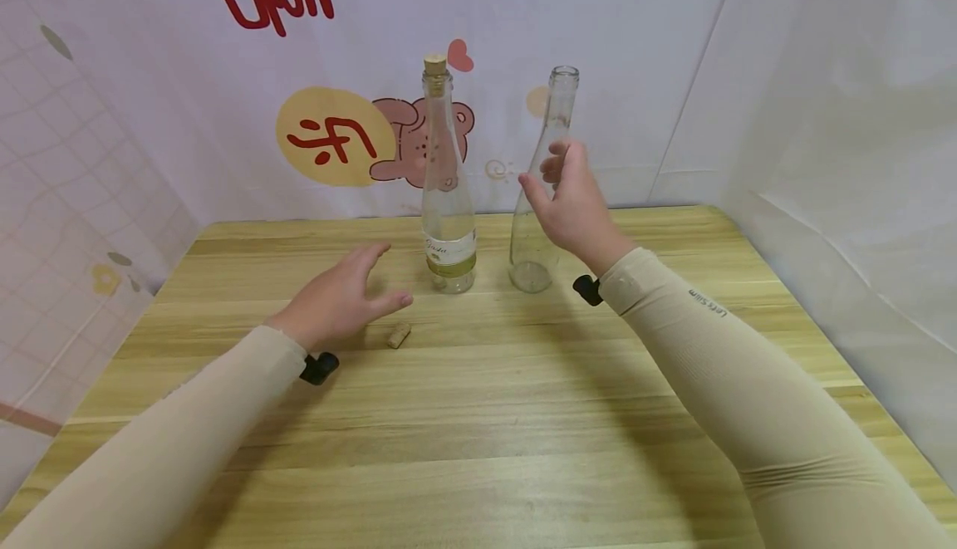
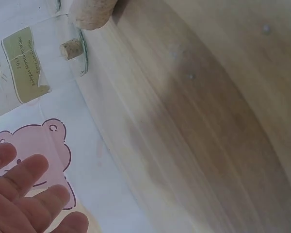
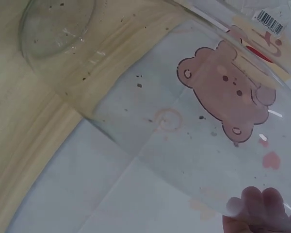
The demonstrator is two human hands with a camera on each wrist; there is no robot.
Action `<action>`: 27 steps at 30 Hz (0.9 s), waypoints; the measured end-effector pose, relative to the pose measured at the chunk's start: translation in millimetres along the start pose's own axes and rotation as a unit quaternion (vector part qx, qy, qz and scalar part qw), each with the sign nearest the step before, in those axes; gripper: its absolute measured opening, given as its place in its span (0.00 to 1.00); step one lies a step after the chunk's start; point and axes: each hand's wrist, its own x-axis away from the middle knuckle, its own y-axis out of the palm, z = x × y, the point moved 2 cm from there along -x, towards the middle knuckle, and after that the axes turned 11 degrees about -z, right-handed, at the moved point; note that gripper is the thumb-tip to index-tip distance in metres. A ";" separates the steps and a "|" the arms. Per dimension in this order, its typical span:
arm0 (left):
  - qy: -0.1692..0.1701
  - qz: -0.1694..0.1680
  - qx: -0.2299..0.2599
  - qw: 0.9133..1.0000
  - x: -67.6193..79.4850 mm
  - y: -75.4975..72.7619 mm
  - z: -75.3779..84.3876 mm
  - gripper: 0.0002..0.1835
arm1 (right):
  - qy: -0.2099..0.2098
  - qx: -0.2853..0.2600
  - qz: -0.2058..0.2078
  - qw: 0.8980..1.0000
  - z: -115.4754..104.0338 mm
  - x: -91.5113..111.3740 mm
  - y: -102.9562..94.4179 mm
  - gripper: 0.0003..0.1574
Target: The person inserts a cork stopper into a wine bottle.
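Observation:
My left hand (image 1: 336,296) is over the table, thumb and fingers spread, holding nothing. A small cork (image 1: 399,335) lies on the wood just below its thumb. Ahead stands a clear glass bottle (image 1: 449,200) with a white and green label and a cork stopper (image 1: 435,66) in its mouth. In the left wrist view a cork-like piece (image 2: 71,48) shows at that bottle's base; whether inside, behind or reflected, I cannot tell. My right hand (image 1: 571,204) overlaps a second, unlabelled glass bottle (image 1: 532,237) with an open mouth, its fingers loosely curved beside the glass, not gripping it.
The wooden table (image 1: 463,441) has its back edge just beyond the bottles. A white cloth (image 1: 620,26) with red writing and a pink bear print hangs behind it. More cloth hangs on the left and right sides.

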 end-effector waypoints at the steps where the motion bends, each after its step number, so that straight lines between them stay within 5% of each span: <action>1: -0.001 -0.001 -0.001 1.000 0.5 0.6 0.2 0.64 | -0.006 -0.005 0.004 1.000 1.3 -0.1 1.0 0.39; 10: 0.001 -0.024 -0.013 1.000 0.1 7.5 -1.7 0.60 | -0.031 -0.031 0.042 0.998 7.2 -0.9 10.2 0.36; 27: 0.027 -0.043 -0.050 0.997 -7.3 28.4 4.7 0.34 | -0.052 -0.031 0.057 0.997 9.7 -1.0 14.6 0.35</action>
